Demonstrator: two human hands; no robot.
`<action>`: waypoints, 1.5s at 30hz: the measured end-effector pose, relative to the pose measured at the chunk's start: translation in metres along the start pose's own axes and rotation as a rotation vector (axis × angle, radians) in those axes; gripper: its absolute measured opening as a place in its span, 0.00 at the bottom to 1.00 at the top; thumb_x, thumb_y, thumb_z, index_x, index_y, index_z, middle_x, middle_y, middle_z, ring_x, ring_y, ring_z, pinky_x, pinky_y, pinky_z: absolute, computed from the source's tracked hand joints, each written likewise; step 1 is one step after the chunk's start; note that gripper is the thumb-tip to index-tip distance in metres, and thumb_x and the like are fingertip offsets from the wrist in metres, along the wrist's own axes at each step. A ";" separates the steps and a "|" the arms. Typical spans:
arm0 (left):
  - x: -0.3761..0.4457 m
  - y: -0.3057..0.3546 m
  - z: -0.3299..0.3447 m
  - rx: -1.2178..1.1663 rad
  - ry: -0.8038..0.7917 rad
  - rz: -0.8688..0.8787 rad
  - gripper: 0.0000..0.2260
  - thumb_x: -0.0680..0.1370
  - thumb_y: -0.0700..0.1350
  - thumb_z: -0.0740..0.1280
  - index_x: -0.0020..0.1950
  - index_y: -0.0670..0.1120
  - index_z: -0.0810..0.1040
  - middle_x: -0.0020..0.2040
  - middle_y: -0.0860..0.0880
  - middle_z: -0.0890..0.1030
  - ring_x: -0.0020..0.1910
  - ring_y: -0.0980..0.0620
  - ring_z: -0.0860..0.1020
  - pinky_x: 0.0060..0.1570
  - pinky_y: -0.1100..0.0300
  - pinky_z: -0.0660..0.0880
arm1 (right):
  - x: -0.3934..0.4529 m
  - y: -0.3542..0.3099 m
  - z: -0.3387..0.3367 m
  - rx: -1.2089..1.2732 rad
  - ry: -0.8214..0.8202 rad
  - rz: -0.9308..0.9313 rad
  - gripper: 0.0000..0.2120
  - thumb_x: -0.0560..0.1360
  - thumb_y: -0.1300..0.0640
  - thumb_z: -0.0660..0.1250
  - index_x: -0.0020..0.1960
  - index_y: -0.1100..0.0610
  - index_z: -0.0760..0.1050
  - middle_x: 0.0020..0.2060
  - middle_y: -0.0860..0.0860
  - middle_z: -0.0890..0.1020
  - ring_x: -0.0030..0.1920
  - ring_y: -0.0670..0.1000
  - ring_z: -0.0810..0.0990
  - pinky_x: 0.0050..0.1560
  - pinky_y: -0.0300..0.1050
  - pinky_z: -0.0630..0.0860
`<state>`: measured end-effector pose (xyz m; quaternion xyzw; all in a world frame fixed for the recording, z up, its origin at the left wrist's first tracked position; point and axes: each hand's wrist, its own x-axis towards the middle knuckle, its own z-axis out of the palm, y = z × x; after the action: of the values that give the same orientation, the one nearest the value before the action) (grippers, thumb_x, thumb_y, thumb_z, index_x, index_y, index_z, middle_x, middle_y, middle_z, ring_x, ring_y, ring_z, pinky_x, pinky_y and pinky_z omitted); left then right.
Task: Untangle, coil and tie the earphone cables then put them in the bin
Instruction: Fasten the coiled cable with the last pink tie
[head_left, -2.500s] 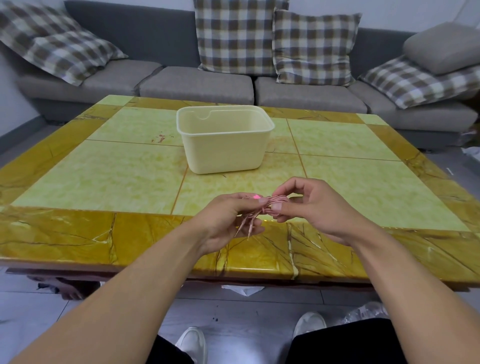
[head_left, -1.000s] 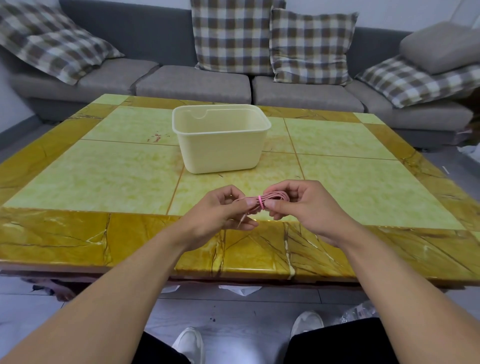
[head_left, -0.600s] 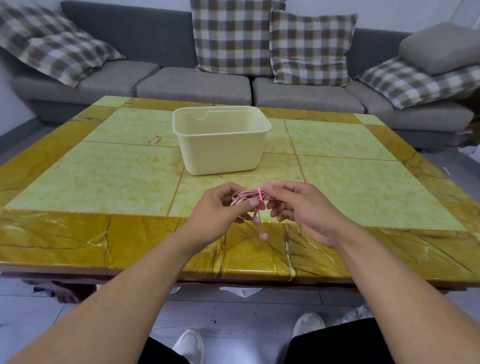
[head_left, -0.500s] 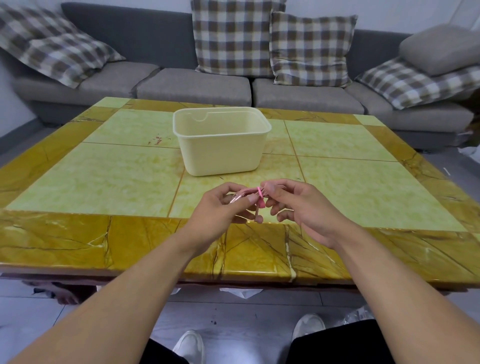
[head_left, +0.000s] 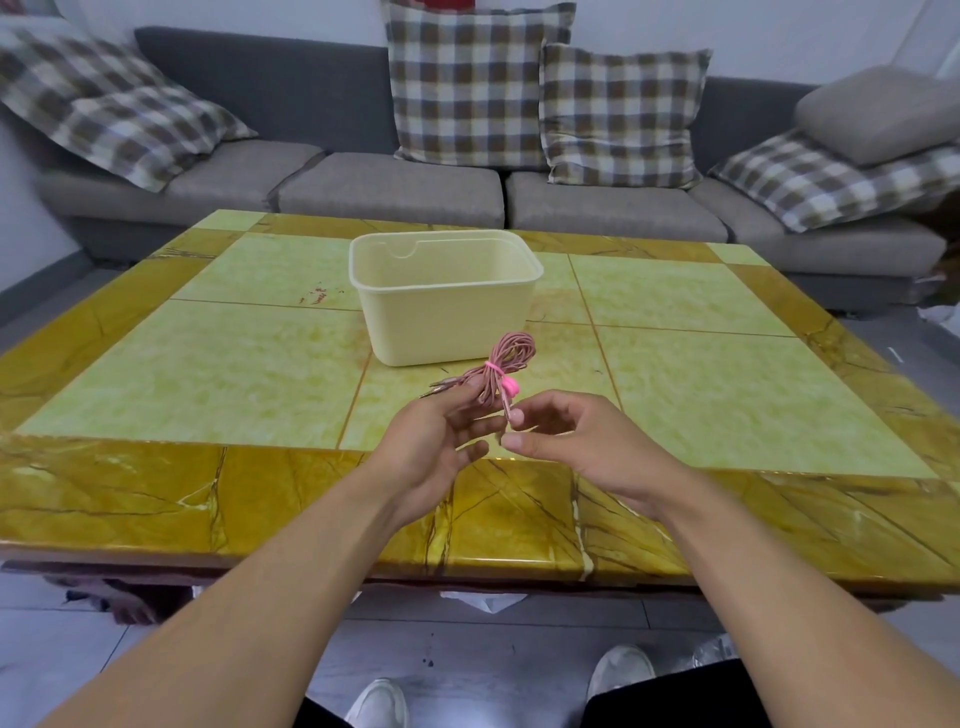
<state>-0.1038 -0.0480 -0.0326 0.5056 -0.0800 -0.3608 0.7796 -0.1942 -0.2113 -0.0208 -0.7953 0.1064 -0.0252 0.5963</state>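
Observation:
My left hand (head_left: 441, 441) holds a coiled pink earphone cable (head_left: 506, 361) by its lower end, with the loop standing up and to the right. A bright pink tie (head_left: 496, 370) wraps the middle of the coil, and the plug ends stick out to the left. Just right of it, my right hand (head_left: 571, 441) hovers with fingers loosely curled and holds nothing; one earbud hangs near its fingertips. The cream plastic bin (head_left: 447, 306) stands behind the coil on the table, and its inside is hidden from here.
The yellow and amber tiled table (head_left: 208, 374) stretches wide on both sides of the bin. A grey sofa (head_left: 395, 192) with checked cushions runs along the far edge. My white shoes (head_left: 379, 701) show on the floor below the near edge.
The right hand has let go of the cable and drawn back a little. The left hand now holds the tied coil alone and has raised it, so the loop points toward the bin.

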 end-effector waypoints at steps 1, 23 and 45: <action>-0.001 0.000 0.000 0.009 0.004 -0.004 0.11 0.83 0.46 0.63 0.56 0.45 0.84 0.50 0.46 0.85 0.41 0.53 0.81 0.41 0.60 0.71 | -0.001 -0.001 0.001 0.004 0.005 -0.005 0.13 0.70 0.55 0.80 0.53 0.53 0.83 0.45 0.45 0.87 0.47 0.43 0.85 0.51 0.35 0.79; 0.002 -0.008 0.001 0.369 0.157 0.193 0.17 0.83 0.54 0.63 0.53 0.41 0.83 0.41 0.43 0.84 0.34 0.48 0.78 0.39 0.54 0.72 | 0.008 -0.006 0.005 0.062 0.268 -0.161 0.08 0.70 0.58 0.80 0.48 0.53 0.85 0.40 0.51 0.87 0.39 0.48 0.84 0.46 0.42 0.82; 0.002 0.003 -0.007 -0.189 0.095 0.027 0.10 0.78 0.32 0.65 0.59 0.35 0.77 0.42 0.40 0.83 0.35 0.49 0.82 0.38 0.61 0.80 | 0.016 -0.008 0.018 0.259 0.149 -0.007 0.15 0.70 0.56 0.79 0.56 0.55 0.83 0.48 0.49 0.88 0.45 0.41 0.83 0.41 0.29 0.75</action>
<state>-0.0980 -0.0435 -0.0338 0.4454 -0.0154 -0.3318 0.8315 -0.1742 -0.1959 -0.0197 -0.7079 0.1434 -0.0999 0.6843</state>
